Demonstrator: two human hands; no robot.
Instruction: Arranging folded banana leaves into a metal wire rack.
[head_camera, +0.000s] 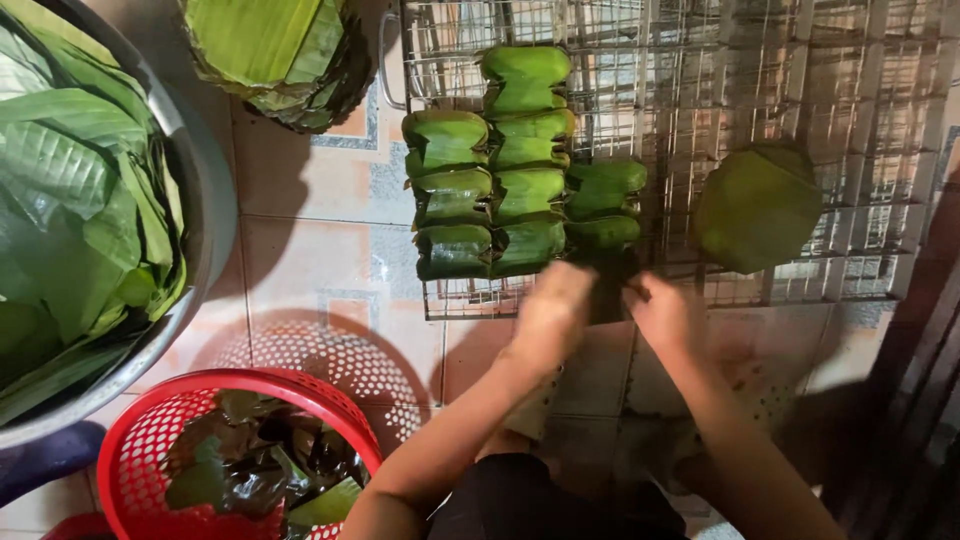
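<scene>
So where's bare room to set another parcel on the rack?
The wire rack is bare across its top right and between the wrapped parcels and the loose leaf pile. The near edge is crowded by both hands.

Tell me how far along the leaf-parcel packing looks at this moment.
Done: about ten green leaf-wrapped parcels lie in three rows on the wire rack. In hand: the left hand and right hand meet at the rack's near edge on a dark, blurred item; what it is I cannot tell. Left: most of the rack is bare, and leaves remain in the metal basin, the leaf stack and a round leaf piece.
</scene>
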